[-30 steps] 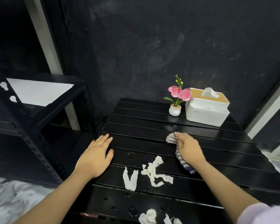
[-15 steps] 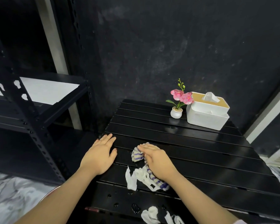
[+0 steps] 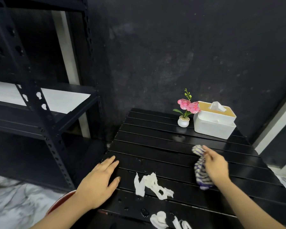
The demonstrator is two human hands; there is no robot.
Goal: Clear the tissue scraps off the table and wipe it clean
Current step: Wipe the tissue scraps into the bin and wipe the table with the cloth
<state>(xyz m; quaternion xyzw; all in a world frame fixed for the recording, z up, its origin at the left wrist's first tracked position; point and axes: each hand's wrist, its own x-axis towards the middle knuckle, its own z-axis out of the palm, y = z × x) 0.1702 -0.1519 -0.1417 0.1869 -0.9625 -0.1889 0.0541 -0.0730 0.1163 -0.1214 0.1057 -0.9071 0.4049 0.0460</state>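
Your right hand (image 3: pixel 215 167) presses the cloth (image 3: pixel 200 171); left hand (image 3: pixel 98 184) lies flat, fingers apart. Sweep scraps (image 3: pixel 151 185) nearward off the worktop (image 3: pixel 155 146).

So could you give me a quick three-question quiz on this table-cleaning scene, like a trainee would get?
1. True or false: the right hand presses a striped blue-and-white cloth on the black slatted table.
2. What stands beside the white tissue box? A) a mug B) a small potted pink flower C) a lamp
3. Fill in: the left hand lies flat and holds ____.

Key: 1 true; 2 B; 3 nothing. White torn tissue scraps remain on the table.
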